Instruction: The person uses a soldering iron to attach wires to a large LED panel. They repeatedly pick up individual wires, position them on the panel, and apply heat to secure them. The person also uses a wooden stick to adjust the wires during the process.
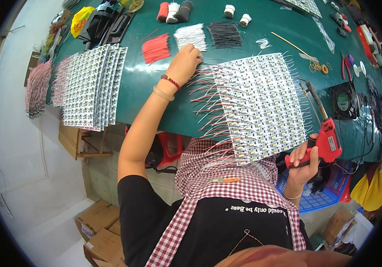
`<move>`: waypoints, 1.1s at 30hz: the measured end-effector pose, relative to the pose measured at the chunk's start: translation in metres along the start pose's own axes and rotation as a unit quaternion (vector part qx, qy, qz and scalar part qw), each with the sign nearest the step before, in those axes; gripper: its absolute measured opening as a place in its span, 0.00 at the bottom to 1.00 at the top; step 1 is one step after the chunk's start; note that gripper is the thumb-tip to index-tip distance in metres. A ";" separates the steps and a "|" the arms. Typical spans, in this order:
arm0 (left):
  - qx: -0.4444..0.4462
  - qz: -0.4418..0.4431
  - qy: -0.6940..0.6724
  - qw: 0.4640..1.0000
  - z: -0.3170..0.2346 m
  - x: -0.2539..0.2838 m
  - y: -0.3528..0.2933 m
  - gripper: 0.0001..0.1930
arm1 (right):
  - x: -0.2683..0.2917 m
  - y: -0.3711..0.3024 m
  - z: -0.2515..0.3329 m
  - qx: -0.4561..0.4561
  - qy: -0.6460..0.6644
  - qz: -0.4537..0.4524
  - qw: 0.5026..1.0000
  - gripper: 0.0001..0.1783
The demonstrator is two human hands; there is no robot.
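A white panel of small circuit boards (262, 111) lies at the table's near edge, tilted, with red, white and dark wires fanning from its left side. My right hand (305, 162) is closed around the handle of a red soldering gun (329, 144), its metal tip pointing up beside the panel's right edge. My left hand (185, 64) has its fingers curled together by the panel's upper left corner, just below a pile of white wires (191, 36). What its fingertips hold, if anything, is too small to tell. Red wires (156, 48) and black wires (224, 34) lie on either side of the white pile.
More wired panels (86, 86) stand stacked at the left table edge. Wire bundles (183, 12) stand at the back. A small black fan (344, 100), red-handled pliers (345, 66) and a stick with rubber bands (300, 49) lie right. A blue crate (317, 200) sits below.
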State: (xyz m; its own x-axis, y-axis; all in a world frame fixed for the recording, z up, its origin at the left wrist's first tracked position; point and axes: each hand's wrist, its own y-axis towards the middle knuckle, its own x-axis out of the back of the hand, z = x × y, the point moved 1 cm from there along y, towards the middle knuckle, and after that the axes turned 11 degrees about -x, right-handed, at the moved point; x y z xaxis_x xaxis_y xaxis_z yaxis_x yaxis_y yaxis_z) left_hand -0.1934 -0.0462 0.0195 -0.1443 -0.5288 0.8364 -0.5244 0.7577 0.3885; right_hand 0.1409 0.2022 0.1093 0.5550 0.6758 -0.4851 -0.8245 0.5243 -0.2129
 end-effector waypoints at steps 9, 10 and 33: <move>0.057 -0.071 0.121 0.988 -0.005 0.006 0.017 0.07 | 0.003 -0.005 0.000 0.005 0.010 -0.001 1.000 0.20; 0.049 -0.125 0.127 0.983 -0.012 0.008 0.019 0.05 | 0.004 -0.007 0.000 0.006 0.011 -0.004 1.000 0.20; 0.159 0.227 -0.474 0.836 -0.236 0.008 0.007 0.10 | -0.039 0.027 -0.011 -0.168 -0.138 0.007 0.976 0.13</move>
State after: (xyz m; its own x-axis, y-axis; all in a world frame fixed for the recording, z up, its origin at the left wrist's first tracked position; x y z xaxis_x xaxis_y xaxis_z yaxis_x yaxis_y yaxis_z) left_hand 0.0000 0.0453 0.1200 -0.9101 -0.3934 0.1300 -0.4093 0.9024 -0.1347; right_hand 0.0958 0.1846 0.1130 0.5140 0.8196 -0.2532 -0.7964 0.3463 -0.4959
